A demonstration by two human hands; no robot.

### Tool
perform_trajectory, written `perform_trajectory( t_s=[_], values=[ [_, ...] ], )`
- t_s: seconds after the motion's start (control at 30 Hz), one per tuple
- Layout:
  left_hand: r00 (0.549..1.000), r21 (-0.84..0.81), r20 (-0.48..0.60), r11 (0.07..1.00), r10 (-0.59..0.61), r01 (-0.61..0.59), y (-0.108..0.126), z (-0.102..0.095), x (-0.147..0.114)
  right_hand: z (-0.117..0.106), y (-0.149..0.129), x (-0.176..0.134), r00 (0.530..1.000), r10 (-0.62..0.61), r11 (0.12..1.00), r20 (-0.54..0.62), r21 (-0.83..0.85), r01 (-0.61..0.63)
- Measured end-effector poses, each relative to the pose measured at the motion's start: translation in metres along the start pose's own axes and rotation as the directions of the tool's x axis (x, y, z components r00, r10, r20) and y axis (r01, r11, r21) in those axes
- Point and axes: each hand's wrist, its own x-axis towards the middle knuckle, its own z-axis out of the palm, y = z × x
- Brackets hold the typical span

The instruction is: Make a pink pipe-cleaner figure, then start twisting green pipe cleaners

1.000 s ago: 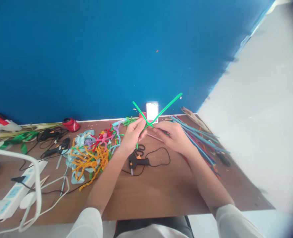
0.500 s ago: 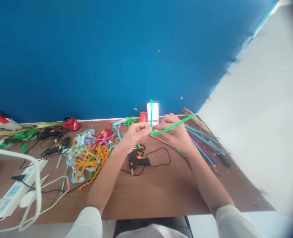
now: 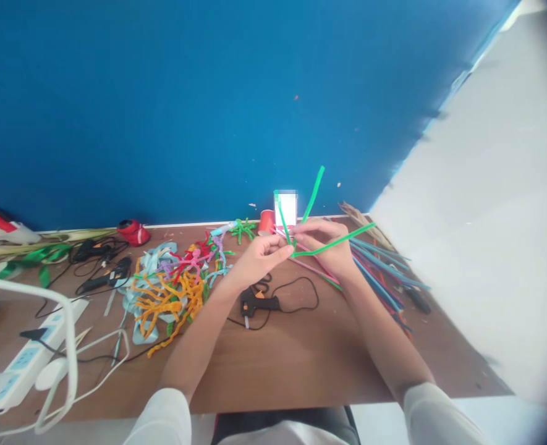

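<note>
Green pipe cleaners [image 3: 316, 190] are joined or bent together, with long ends spreading up and to the right. My left hand [image 3: 260, 261] pinches them near the point where the strands meet. Just to the right, my right hand [image 3: 331, 246] has its thumb and fingers closed at the base of the upright strand; its fingertips are partly hidden. One green strand crosses in front of the right hand. Beneath my hands lies a black glue gun [image 3: 255, 301] with its cord. A lit phone [image 3: 287, 210] and a red cup-like object [image 3: 267, 220] stand just behind them.
Left of my hands is a heap of orange pipe cleaner shapes [image 3: 171, 303] and light blue ribbon [image 3: 144, 332]. Blue and red pipe cleaners [image 3: 379, 278] lie at the right. A white power strip [image 3: 27, 358] and a white curved tube [image 3: 72, 346] occupy the left. The blue wall [image 3: 208, 111] rises behind.
Both hands have shifted slightly right with the green pipe cleaners. A green strand now stands up above my right hand, and the one in front of the phone leans left.
</note>
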Motion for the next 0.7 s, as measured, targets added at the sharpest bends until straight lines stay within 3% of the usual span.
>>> perform_trajectory(
  t_s=[0.1,0.2,0.37,0.43,0.5,0.6,0.7],
  values=[
    [0.993,0.003,0.118,1.000,-0.016,0.015,-0.004,0.000,0.000,0.000,0.002,-0.003,0.998,-0.009,1.000,0.058,0.007,0.009],
    [0.988,0.011,0.156,1.000,0.000,-0.002,-0.006,0.000,0.001,-0.002,0.002,-0.006,0.991,0.043,0.997,0.125,0.055,-0.050],
    [0.996,0.071,0.077,0.996,0.052,-0.057,-0.006,0.000,0.002,-0.009,0.000,-0.004,0.947,0.088,0.984,0.309,0.118,-0.130],
    [0.999,0.113,0.017,0.993,0.032,-0.033,-0.007,-0.001,0.001,-0.011,0.001,-0.001,0.948,0.113,0.979,0.298,0.128,-0.157],
    [0.998,0.129,-0.050,0.991,0.031,-0.025,-0.007,-0.002,0.001,-0.013,0.004,0.004,0.972,0.115,0.983,0.207,0.119,-0.142],
    [0.977,0.220,-0.175,0.972,0.119,-0.079,-0.007,-0.004,0.002,-0.017,0.006,0.009,0.981,0.158,0.986,0.109,-0.073,-0.150],
    [0.923,0.460,-0.272,0.879,0.274,-0.125,-0.007,-0.007,0.004,-0.023,-0.002,0.009,0.934,0.285,0.874,0.213,-0.458,-0.162]
  ],
)
